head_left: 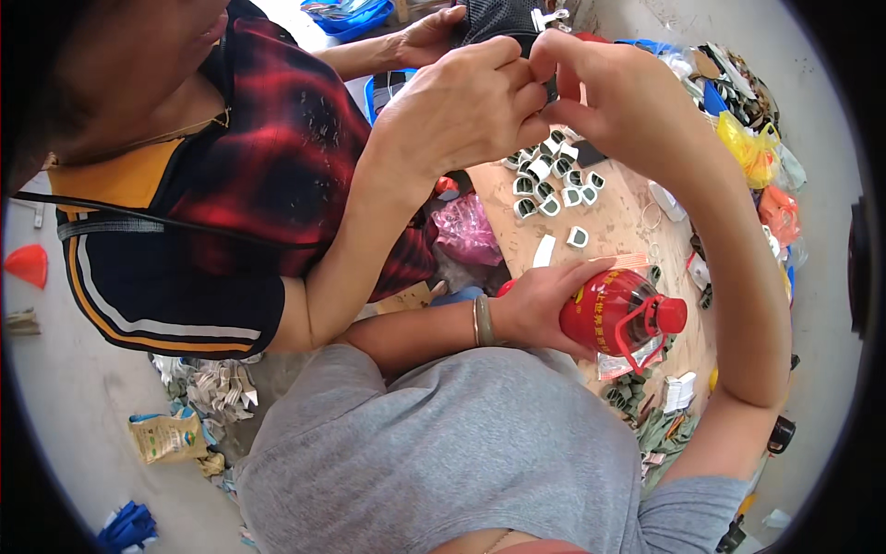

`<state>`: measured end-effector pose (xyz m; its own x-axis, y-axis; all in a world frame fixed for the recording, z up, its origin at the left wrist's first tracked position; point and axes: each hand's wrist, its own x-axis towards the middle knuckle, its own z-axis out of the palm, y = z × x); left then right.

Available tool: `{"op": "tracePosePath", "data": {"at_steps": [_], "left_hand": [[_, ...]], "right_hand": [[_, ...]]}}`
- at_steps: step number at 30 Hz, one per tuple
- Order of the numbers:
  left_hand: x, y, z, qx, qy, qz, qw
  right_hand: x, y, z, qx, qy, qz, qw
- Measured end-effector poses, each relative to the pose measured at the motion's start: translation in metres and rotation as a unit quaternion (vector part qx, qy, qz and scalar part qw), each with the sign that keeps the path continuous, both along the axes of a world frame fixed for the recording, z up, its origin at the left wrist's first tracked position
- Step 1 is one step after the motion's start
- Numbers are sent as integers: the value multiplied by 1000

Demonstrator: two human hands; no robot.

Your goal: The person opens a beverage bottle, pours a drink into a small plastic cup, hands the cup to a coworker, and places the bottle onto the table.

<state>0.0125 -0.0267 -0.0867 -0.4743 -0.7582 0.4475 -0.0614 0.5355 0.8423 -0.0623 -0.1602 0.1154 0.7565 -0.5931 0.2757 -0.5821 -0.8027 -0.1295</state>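
My left hand (535, 309), with a bangle at the wrist, is wrapped round a large plastic bottle (602, 312) with a red label, red cap and red carry handle. The bottle lies tilted over the table, its cap toward the right. Raised at the top, my right hand (604, 88) has thumb and fingertips closed together. They meet the fingers of a co-worker's hand (461, 106); whatever is between them is mostly hidden. Just beyond is a black mesh item (503, 18) with a white clip (551, 19) on it.
Several small white loops with dark green insides (549, 180) lie on the wooden table (517, 226). The co-worker (305, 148) stands close at my left. Pink plastic (464, 229) lies at the table's left edge; a yellow bag (748, 152) and piled scraps are at the right.
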Motion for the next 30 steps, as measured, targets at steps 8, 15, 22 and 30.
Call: {"op": "tracePosePath", "data": {"at_steps": [8, 15, 22, 30], "left_hand": [[10, 9, -1, -3, -27, 8, 1000], [2, 19, -2, -21, -30, -13, 999], [0, 23, 4, 6, -51, 9, 999], [0, 26, -2, 22, -37, 13, 999]], "right_hand": [[-4, -11, -28, 86, -130, -22, 988], [4, -14, -28, 248, -142, -35, 958], [14, -16, -36, 177, -41, -50, 982], [19, -14, -42, -13, 28, -55, 998]]}}
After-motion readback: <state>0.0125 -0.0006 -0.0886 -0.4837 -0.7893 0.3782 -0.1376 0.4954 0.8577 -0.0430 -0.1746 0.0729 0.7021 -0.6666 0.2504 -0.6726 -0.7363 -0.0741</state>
